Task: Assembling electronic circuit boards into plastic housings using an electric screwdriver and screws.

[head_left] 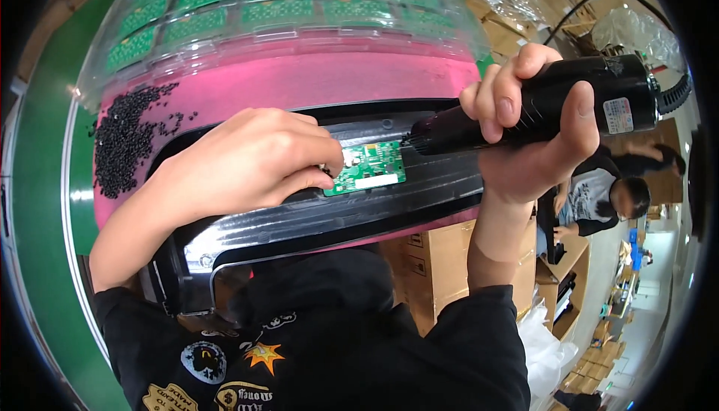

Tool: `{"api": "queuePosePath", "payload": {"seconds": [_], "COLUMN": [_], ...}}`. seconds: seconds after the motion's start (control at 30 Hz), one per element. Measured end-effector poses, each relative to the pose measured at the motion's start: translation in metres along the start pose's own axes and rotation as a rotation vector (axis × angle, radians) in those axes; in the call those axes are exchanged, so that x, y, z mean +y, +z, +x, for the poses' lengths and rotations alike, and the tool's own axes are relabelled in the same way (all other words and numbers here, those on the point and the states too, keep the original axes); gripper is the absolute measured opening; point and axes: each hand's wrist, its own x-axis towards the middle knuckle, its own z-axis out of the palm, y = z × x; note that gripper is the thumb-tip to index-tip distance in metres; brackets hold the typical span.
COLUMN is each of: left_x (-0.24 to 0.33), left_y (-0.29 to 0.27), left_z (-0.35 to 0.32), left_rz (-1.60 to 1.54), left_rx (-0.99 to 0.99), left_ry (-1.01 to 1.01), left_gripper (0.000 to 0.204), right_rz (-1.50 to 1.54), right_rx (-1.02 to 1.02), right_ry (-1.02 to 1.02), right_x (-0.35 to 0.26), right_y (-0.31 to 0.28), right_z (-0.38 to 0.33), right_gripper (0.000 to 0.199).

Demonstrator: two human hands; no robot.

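A green circuit board [368,167] lies in a long, glossy black plastic housing [322,220]. My left hand [262,156] bends over the board's left edge, its fingers pinched together; small dark bits show at the fingertips, but what they hold is too small to make out. A black electric screwdriver [554,100] is gripped in my right hand [524,111], with fingers and thumb wrapped round its body. Its nose points left, and the tip is at the board's upper right corner.
Black screws [123,141] lie heaped on the pink work surface [299,72] at the left. Clear trays [284,6] of green boards stand at the back. Cardboard boxes [431,276] are below right; another person [599,197] sits farther right. A cable [674,94] trails off the screwdriver.
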Motion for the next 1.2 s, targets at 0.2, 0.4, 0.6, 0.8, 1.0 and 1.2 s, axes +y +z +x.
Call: {"api": "queuePosePath", "payload": {"seconds": [0.2,0.4,0.6,0.8,1.0,1.2], "left_x": [-0.003,-0.002,-0.003,0.000,0.001,0.006], "left_y": [0.001,0.000,0.001,0.000,0.000,-0.005], "left_z": [-0.005,-0.004,-0.005,-0.005,-0.011,-0.007], "left_rz": [0.112,0.160,0.139,0.050,0.045,0.114], "left_rx": [-0.126,-0.164,-0.181,-0.223,-0.256,-0.316], "left_ry": [-0.033,-0.036,-0.051,-0.157,-0.265,-0.275], "left_gripper": [0.018,0.019,0.019,0.021,0.027,0.031], "right_rz": [-0.052,-0.078,0.024,-0.056,-0.031,-0.041], "right_rx": [0.012,0.044,-0.034,-0.020,-0.130,-0.145], "right_ry": [0.024,0.027,0.055,0.101,0.111,0.117], "right_x": [0.012,0.019,0.019,0.021,0.025,0.030], "right_y": [0.000,0.000,-0.006,-0.001,-0.007,-0.003], "right_z": [0.001,0.001,0.004,0.007,0.011,0.011], "right_gripper": [0.047,0.048,0.042,0.050,0.048,0.049]}}
